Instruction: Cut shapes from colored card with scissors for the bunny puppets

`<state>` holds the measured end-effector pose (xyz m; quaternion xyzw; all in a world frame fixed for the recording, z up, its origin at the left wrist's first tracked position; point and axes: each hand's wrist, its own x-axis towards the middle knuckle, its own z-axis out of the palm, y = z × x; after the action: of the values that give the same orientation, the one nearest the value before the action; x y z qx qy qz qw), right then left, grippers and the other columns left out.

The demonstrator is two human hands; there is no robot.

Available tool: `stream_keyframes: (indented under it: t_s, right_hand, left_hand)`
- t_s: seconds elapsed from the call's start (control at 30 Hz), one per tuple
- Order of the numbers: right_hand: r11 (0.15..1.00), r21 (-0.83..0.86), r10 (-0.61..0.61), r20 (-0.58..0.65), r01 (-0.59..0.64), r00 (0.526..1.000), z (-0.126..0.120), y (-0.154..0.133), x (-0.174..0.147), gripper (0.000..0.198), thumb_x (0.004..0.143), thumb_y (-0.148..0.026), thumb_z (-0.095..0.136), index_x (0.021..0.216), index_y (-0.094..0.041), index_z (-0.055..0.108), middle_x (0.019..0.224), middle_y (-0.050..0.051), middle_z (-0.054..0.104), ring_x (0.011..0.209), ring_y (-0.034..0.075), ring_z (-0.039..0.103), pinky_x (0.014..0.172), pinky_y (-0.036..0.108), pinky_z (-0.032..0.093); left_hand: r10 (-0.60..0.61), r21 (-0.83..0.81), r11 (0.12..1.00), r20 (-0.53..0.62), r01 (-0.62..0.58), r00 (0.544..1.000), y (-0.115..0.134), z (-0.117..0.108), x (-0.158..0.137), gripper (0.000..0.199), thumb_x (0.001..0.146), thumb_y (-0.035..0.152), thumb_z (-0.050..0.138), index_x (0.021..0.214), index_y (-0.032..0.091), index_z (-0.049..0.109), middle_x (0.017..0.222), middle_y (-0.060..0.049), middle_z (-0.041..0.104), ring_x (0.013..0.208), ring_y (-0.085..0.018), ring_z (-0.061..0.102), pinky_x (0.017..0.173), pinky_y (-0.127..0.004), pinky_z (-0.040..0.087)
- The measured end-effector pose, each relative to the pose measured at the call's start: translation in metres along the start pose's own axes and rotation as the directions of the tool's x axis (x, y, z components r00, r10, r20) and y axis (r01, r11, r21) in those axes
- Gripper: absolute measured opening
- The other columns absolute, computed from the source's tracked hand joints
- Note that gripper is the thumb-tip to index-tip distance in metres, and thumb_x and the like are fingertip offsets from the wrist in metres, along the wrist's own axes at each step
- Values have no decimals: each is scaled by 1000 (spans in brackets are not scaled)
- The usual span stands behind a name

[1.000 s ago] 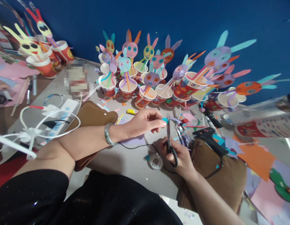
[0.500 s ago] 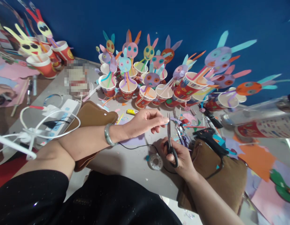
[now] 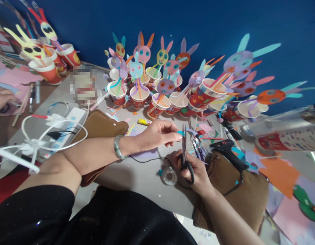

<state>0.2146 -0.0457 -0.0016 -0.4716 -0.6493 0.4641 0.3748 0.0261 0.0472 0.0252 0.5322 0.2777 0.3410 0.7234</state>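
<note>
My left hand (image 3: 159, 136) pinches a small blue piece of paper (image 3: 181, 133) between thumb and fingertips. My right hand (image 3: 194, 170) is wrapped round the handles of black-handled scissors (image 3: 184, 143). Their blades point up and stand slightly apart, right at the blue piece. Below the hands, a white tape roll (image 3: 169, 176) lies on the grey table (image 3: 144, 183). A yellow glue stick (image 3: 144, 121) lies just beyond my left hand. More scissors (image 3: 196, 144) and paper scraps lie beyond my right hand.
Several paper cups (image 3: 139, 97) with rabbit-faced paper figures line the blue wall. A black glue gun (image 3: 227, 149) rests by a brown cushion (image 3: 239, 197). White cables cross a power strip (image 3: 70, 126) at left. Another person's hand (image 3: 3, 98) is at far left.
The scissor blades have parted a little, and more of the blue piece shows at my left fingertips. At far left, the other person's hand has shifted slightly.
</note>
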Motion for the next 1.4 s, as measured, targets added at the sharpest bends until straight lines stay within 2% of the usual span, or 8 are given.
stream_keyframes:
  t_s: [0.63,0.77,1.4]
  right_hand:
    - [1000,-14,15,-13,-15,1000,0,-1,0,62,73,-81,60,62,-20,54,70,4,57,70,20,53,62,33,43]
    - [1000,-8,9,-12,-10,1000,0,0,0,61,73,-80,61,62,-20,53,70,4,56,69,19,52,63,32,42]
    - [1000,-13,-10,-17,10,1000,0,-1,0,60,75,-79,60,62,-20,52,68,3,54,68,19,51,64,33,41]
  left_hand:
    - [-36,26,999,29,35,999,2,1,-1,17,80,25,69,72,12,61,61,2,59,55,-6,56,54,-19,43]
    - [-26,31,999,25,25,999,1,0,-1,21,79,29,70,72,12,61,61,2,59,55,-6,55,53,-19,43]
    - [7,-3,1000,7,-7,1000,0,-1,0,15,78,24,69,72,12,61,60,2,60,55,-6,56,53,-18,45]
